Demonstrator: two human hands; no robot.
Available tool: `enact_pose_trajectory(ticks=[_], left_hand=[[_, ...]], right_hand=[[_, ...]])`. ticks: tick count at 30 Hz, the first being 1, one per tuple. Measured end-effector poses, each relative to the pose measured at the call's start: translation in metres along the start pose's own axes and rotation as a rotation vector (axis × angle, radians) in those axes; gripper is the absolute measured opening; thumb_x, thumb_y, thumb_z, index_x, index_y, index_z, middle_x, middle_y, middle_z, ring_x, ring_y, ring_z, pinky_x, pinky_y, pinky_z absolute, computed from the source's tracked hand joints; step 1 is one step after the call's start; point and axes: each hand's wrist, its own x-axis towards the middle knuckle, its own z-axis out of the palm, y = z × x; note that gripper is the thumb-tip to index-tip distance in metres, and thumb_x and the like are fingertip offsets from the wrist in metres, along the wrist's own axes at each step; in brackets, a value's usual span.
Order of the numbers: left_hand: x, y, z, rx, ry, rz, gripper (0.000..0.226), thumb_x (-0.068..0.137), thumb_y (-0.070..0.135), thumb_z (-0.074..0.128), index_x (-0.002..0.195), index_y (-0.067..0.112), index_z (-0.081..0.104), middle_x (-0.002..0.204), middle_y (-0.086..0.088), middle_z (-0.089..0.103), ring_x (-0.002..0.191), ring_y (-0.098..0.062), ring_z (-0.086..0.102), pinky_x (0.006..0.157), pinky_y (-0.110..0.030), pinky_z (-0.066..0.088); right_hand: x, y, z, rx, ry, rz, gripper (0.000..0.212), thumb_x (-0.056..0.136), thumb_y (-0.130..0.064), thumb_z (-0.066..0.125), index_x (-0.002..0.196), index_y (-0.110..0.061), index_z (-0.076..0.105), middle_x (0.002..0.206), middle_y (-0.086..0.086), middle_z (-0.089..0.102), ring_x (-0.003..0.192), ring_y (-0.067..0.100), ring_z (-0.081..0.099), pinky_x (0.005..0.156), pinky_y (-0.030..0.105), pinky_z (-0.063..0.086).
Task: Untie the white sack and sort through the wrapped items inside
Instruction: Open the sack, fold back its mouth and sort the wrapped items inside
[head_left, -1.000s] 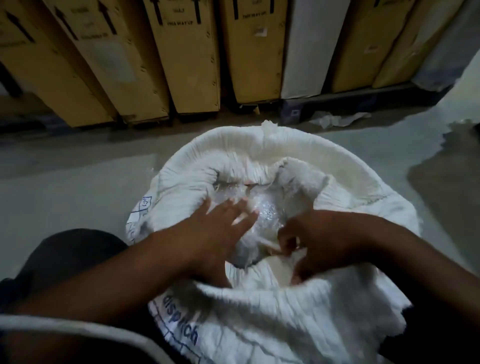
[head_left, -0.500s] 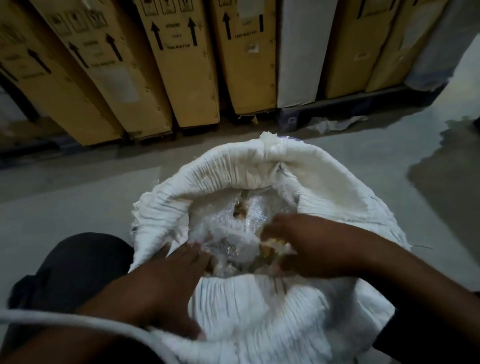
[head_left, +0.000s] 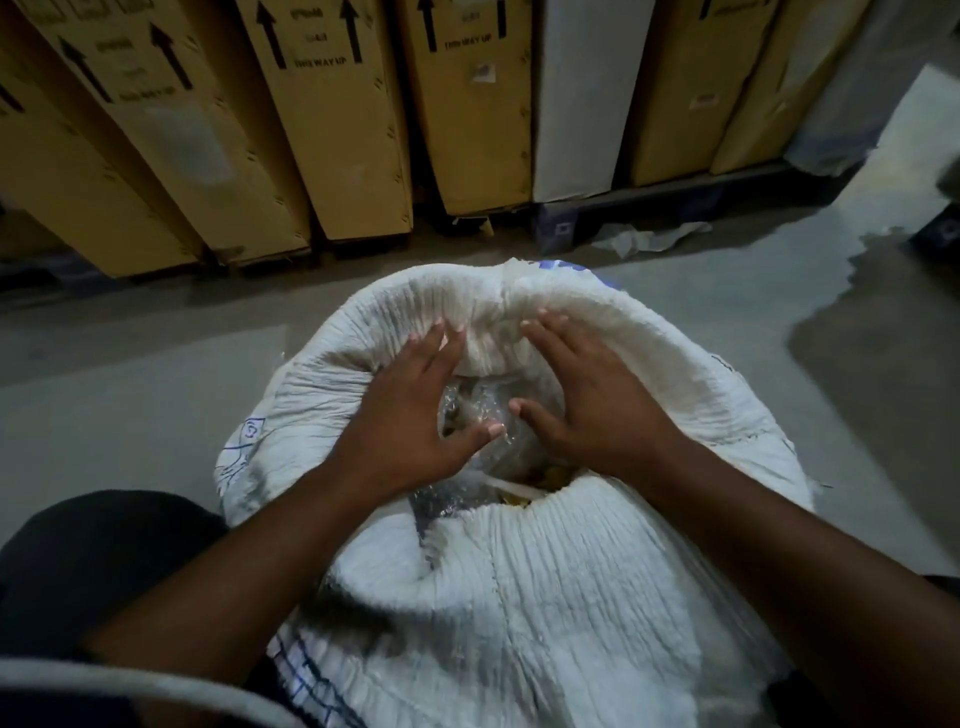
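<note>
The white sack (head_left: 561, 587) stands in front of me on the floor, its mouth open and its cloth rim rolled down. Inside the opening I see items wrapped in clear bubble plastic (head_left: 478, 415), partly hidden by my hands. My left hand (head_left: 415, 415) lies flat over the left side of the opening, fingers spread and reaching to the far rim. My right hand (head_left: 597, 410) lies flat over the right side, fingertips on the far rim and thumb on the plastic. Neither hand grips anything.
Tall cardboard boxes (head_left: 332, 130) marked with up arrows lean in a row on pallets behind the sack, one white box (head_left: 576, 93) among them. Crumpled paper (head_left: 644, 239) lies on the grey floor. A dark wet patch (head_left: 883, 322) spreads at right. My dark-clothed knee (head_left: 93, 561) is at lower left.
Both hands have come out of the sack's opening and moved forward, now resting flat with fingers spread against the far rim. The right hand has let go of the wrapped plastic.
</note>
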Motion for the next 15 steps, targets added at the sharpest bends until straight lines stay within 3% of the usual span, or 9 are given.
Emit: enact_pose_trajectory(ticks=[3, 5, 8, 11, 15], left_hand=[[0.009, -0.013, 0.004, 0.158, 0.041, -0.055, 0.105, 0.081, 0.087, 0.047, 0.164, 0.037, 0.005, 0.175, 0.005, 0.000, 0.161, -0.025, 0.004, 0.126, -0.060, 0.012], [0.014, -0.024, 0.005, 0.257, 0.054, -0.099, 0.108, 0.079, 0.091, 0.041, 0.164, 0.034, 0.008, 0.175, 0.003, 0.002, 0.161, -0.026, 0.006, 0.126, -0.061, 0.011], [0.016, -0.036, 0.009, 0.368, 0.101, -0.152, 0.112, 0.077, 0.095, 0.037, 0.165, 0.029, 0.014, 0.174, 0.000, 0.009, 0.160, -0.025, 0.012, 0.127, -0.057, 0.009], [0.017, -0.040, 0.004, 0.372, 0.165, -0.191, 0.116, 0.075, 0.095, 0.040, 0.165, 0.027, 0.013, 0.171, -0.001, 0.022, 0.157, -0.026, 0.022, 0.126, -0.053, 0.017], [0.015, -0.061, -0.020, 0.336, 0.202, -0.279, 0.113, 0.075, 0.095, 0.042, 0.161, 0.023, 0.029, 0.162, -0.005, 0.041, 0.148, -0.029, 0.039, 0.120, -0.049, 0.032]], right_hand=[[0.008, 0.018, 0.012, -0.181, -0.087, -0.015, 0.095, 0.087, -0.072, 0.050, 0.163, -0.029, 0.011, 0.173, 0.001, 0.000, 0.159, 0.024, -0.004, 0.127, 0.054, 0.007], [0.014, 0.027, 0.013, -0.244, -0.088, -0.009, 0.100, 0.085, -0.078, 0.046, 0.163, -0.029, 0.007, 0.173, 0.001, -0.001, 0.159, 0.023, -0.008, 0.127, 0.055, 0.004], [0.023, 0.042, 0.007, -0.286, -0.063, 0.032, 0.107, 0.081, -0.083, 0.045, 0.164, -0.027, 0.007, 0.172, 0.003, 0.007, 0.159, 0.023, -0.004, 0.128, 0.051, 0.003], [0.021, 0.062, -0.010, -0.312, -0.017, 0.099, 0.115, 0.076, -0.084, 0.049, 0.164, -0.020, 0.011, 0.171, 0.008, 0.013, 0.159, 0.025, 0.003, 0.127, 0.040, 0.000], [0.024, 0.073, -0.017, -0.318, -0.052, 0.119, 0.119, 0.072, -0.090, 0.045, 0.163, -0.018, 0.016, 0.170, 0.008, 0.020, 0.157, 0.025, 0.016, 0.128, 0.044, 0.014]])
